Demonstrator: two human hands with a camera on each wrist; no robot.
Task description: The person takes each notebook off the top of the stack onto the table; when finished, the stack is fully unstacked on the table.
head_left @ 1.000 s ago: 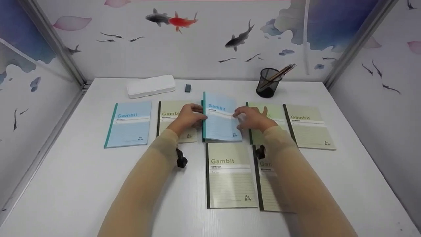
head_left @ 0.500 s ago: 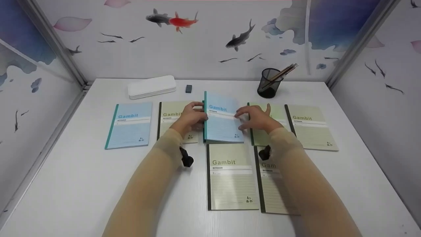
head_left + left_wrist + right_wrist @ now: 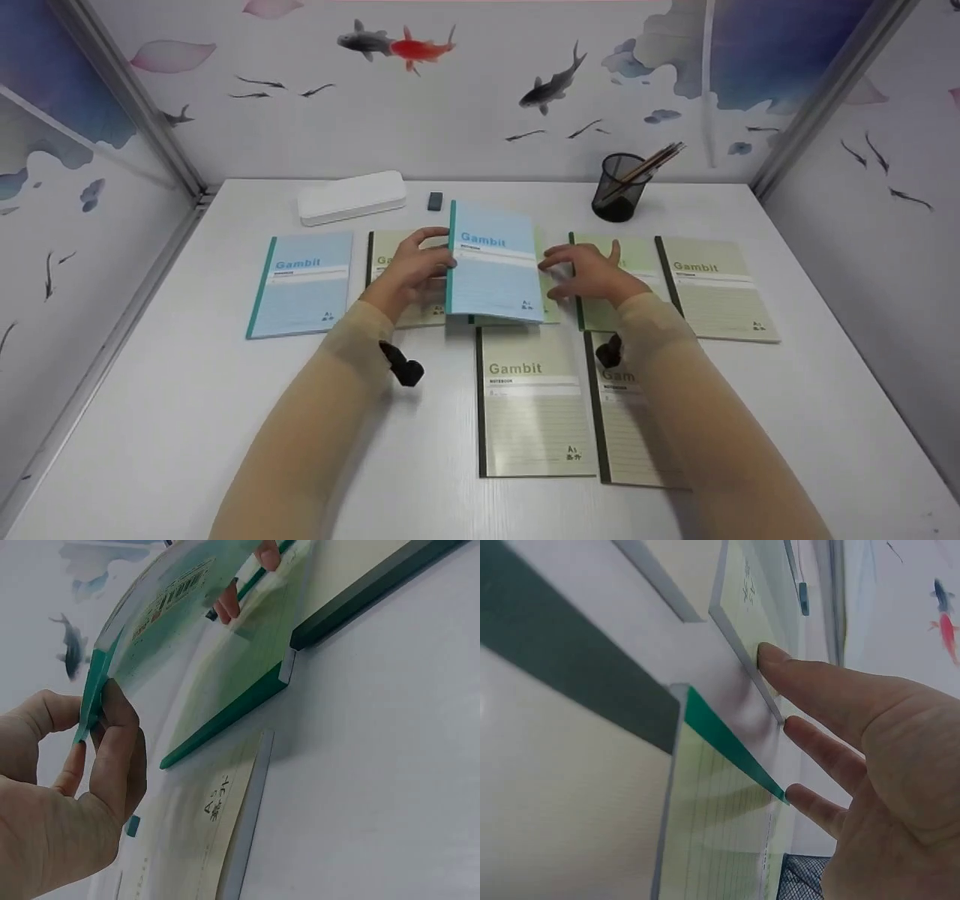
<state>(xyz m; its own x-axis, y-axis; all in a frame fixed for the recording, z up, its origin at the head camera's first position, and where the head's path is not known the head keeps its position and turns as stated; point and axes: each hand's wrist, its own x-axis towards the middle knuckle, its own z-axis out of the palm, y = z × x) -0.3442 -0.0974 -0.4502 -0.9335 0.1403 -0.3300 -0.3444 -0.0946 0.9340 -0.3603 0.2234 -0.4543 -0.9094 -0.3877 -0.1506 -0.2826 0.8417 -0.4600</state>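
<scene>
My left hand [image 3: 409, 266] pinches the teal spine of a light-blue notebook [image 3: 491, 270], thumb on one side and fingers on the other. In the left wrist view the notebook is tilted up off the table, its barcoded back cover showing. Beneath it lies a green notebook [image 3: 240, 664] with a green spine, mostly covered in the head view. My right hand [image 3: 596, 274] hovers at that green notebook's right edge, fingers loosely extended; its thumb [image 3: 776, 656] is right at the edge in the right wrist view. Another green notebook [image 3: 596, 319] lies partly under the right hand.
Another blue notebook [image 3: 300, 300] lies at left, an olive notebook [image 3: 382, 251] behind the left hand. More olive notebooks lie at right [image 3: 724, 300] and in front [image 3: 536, 420]. Behind stand a white case [image 3: 351, 199], a small dark eraser-like block [image 3: 435, 201] and a mesh pencil cup [image 3: 619, 191].
My left hand has lifted the blue notebook and shifted it left, uncovering the right edge of the green notebook below. My right hand has come off the blue notebook and stays nearly in place.
</scene>
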